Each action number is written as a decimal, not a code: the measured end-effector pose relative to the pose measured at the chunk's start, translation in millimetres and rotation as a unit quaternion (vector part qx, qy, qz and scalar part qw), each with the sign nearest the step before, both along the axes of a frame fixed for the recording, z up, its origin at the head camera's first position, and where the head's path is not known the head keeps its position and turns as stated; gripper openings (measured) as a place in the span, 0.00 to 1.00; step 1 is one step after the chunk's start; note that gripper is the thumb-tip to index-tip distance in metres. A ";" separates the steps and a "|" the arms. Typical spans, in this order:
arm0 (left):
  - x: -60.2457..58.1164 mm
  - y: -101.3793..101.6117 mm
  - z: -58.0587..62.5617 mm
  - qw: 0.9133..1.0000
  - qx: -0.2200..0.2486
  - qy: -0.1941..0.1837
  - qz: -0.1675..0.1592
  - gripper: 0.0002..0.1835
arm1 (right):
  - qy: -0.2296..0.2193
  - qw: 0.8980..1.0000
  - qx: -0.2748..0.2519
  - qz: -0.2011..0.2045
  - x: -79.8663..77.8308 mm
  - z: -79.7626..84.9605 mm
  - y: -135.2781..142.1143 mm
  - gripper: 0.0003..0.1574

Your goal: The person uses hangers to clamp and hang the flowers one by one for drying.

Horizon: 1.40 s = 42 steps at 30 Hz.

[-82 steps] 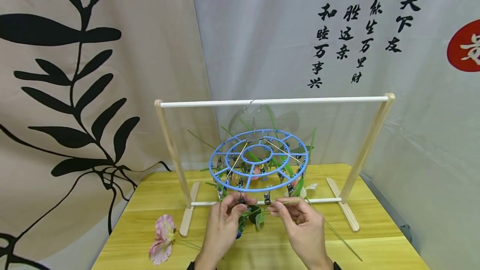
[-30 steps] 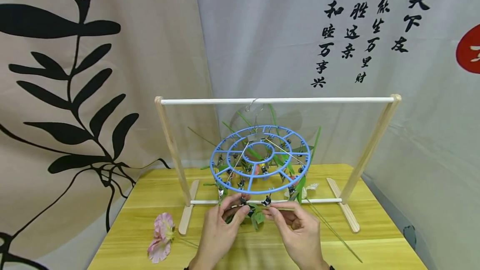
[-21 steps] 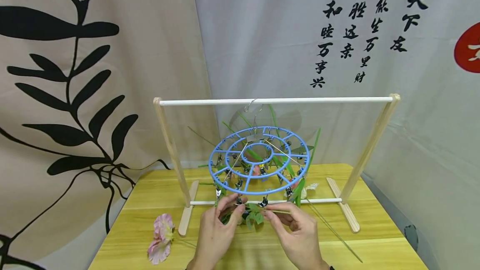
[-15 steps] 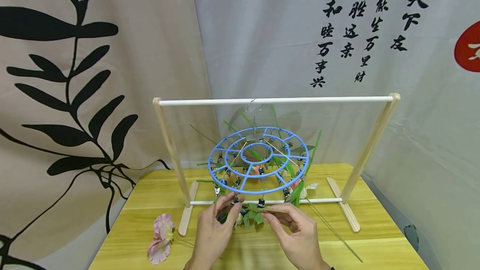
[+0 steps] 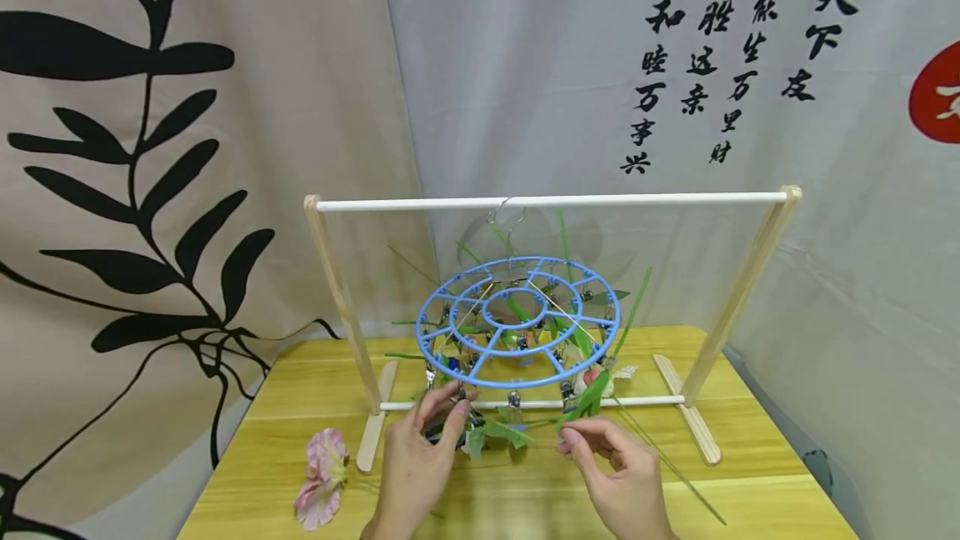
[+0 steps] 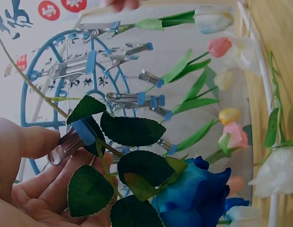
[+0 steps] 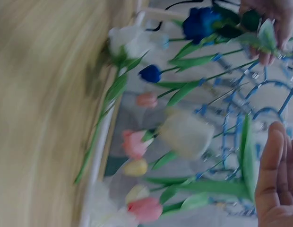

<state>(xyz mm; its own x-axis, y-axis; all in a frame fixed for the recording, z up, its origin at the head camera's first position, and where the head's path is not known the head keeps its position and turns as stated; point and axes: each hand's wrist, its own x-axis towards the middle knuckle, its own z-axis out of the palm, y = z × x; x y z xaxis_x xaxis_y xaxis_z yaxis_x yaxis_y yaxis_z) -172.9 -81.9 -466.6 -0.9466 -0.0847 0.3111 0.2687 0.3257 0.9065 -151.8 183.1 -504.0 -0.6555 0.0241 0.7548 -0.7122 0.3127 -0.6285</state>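
My left hand (image 5: 420, 450) pinches a metal clip (image 6: 71, 142) with blue tips that hangs from the near rim of the round blue clip hanger (image 5: 517, 384). That clip sits on the stem of an artificial blue rose (image 6: 193, 194), whose dark green leaves (image 6: 132, 128) spread beside my fingers. My right hand (image 5: 626, 473) is apart from the rose, its fingers fairly straight in the right wrist view. Close to its fingertips hangs a long green leaf (image 5: 591, 401) of another flower; whether they touch it I cannot tell.
The hanger hooks onto a white bar (image 5: 555, 202) between wooden posts. Several tulips hang from its other clips, including a pink tulip (image 6: 219, 47). A pink flower (image 5: 322, 477) lies on the table (image 5: 510, 498) at left; a white rose (image 7: 127, 45) lies by the lower bar.
My right hand has let go of the rose's stem and moved right. The left hand, keeping its pinch, has shifted slightly left, and the hanger has turned a little with it.
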 end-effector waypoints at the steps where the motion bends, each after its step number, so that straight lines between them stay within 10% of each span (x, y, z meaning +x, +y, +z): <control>1: -0.4 -0.9 0.4 1.000 0.001 -0.004 0.003 0.16 | -0.009 1.000 0.000 -0.013 -0.3 -2.7 4.3 0.20; 8: -2.6 -8.3 2.0 0.999 -0.012 0.014 0.026 0.16 | -0.059 0.986 0.011 -0.155 -6.3 -25.0 31.9 0.15; 16: -7.2 -15.3 -1.0 0.999 -0.008 0.021 0.040 0.16 | -0.154 0.936 0.115 -0.295 -21.1 -40.7 70.5 0.06; 32: -11.0 -27.2 0.3 0.998 -0.008 -0.014 0.058 0.18 | -0.364 0.849 0.273 -0.268 -34.3 -77.0 131.4 0.09; 42: -9.6 -31.0 0.7 0.998 -0.013 -0.007 0.068 0.18 | -0.361 0.848 0.284 -0.264 -37.0 -84.5 135.7 0.04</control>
